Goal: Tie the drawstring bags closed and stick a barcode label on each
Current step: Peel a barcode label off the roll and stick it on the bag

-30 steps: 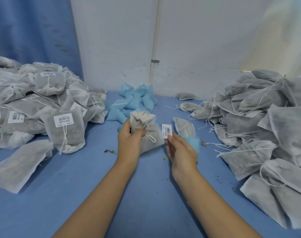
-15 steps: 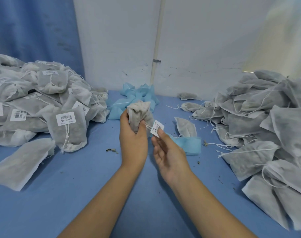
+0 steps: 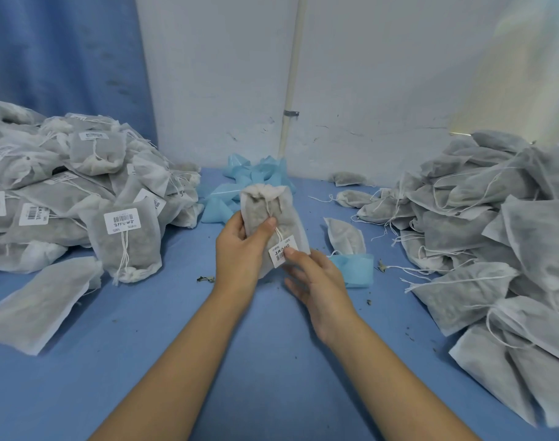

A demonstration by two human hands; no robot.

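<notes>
While left hand (image 3: 240, 246) grips bag (image 3: 265, 203), right hand's (image 3: 319, 281) label (image 3: 282, 252)

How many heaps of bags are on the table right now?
2: a labelled heap at the left, an unlabelled heap at the right. One more bag is in the left hand; others may lie buried.

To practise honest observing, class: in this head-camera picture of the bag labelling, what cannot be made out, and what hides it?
- Print on the barcode label: too small and blurred, head view.
- Whether that label is stuck down: the right hand covers its lower edge.
- Lower part of the drawstring bag: behind the left hand.
- Right pile of bags: cut off by the frame edge.
</notes>
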